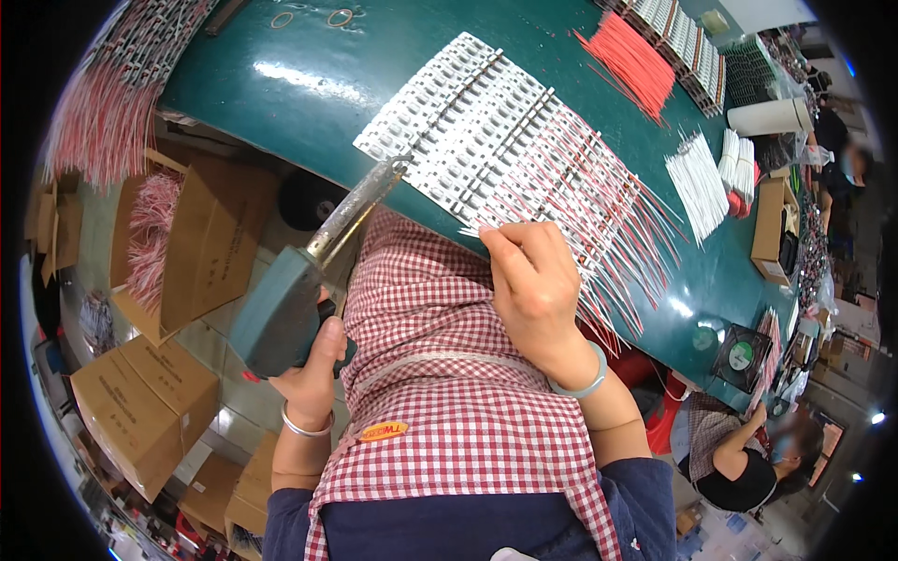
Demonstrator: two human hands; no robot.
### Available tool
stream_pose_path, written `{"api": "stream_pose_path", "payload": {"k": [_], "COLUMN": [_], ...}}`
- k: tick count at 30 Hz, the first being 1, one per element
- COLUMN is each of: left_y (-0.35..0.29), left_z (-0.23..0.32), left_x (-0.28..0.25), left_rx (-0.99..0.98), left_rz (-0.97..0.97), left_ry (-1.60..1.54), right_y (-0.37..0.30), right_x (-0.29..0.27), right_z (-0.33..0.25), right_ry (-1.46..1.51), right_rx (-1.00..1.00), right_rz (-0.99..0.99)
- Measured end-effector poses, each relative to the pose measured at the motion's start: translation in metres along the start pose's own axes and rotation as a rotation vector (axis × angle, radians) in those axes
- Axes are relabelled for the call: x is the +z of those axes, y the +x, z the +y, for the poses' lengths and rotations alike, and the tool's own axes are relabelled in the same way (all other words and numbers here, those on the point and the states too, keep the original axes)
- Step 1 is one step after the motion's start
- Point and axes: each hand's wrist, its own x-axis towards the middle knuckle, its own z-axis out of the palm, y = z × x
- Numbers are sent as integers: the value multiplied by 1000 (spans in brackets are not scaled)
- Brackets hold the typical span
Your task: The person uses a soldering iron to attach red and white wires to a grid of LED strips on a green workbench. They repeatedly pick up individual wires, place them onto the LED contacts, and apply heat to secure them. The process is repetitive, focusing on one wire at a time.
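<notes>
My left hand (312,376) is wrapped round the handle of a dark green soldering gun (281,304). The gun's long metal barrel slants up and right, and its tip is at the near left edge of a panel of small white boards (468,122). At the panel's near edge, my right hand (536,292) pinches a thin white wire (470,232) between thumb and forefinger. Red and white wires (613,196) stick out from the boards on the panel's right part. The left part of the panel shows boards without wires.
The panel lies on a green table (309,47). Red wires (629,61) and white wires (697,182) lie farther right, near stacked panels (678,42). Cardboard boxes (140,411) stand at the left. A co-worker (739,458) sits at the lower right, beside a small fan (742,355).
</notes>
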Motion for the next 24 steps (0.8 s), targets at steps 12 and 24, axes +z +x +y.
{"api": "stream_pose_path", "payload": {"k": [12,24], "left_y": [-9,-3], "left_z": [-24,-21], "left_x": [-16,-17], "left_rx": [185,227], "left_rz": [-38,-146], "left_ry": [344,433], "right_y": [46,47], "right_x": [43,44], "right_z": [-7,-12], "right_ry": [35,17], "right_rx": [-68,-60], "right_rz": [3,-28]}}
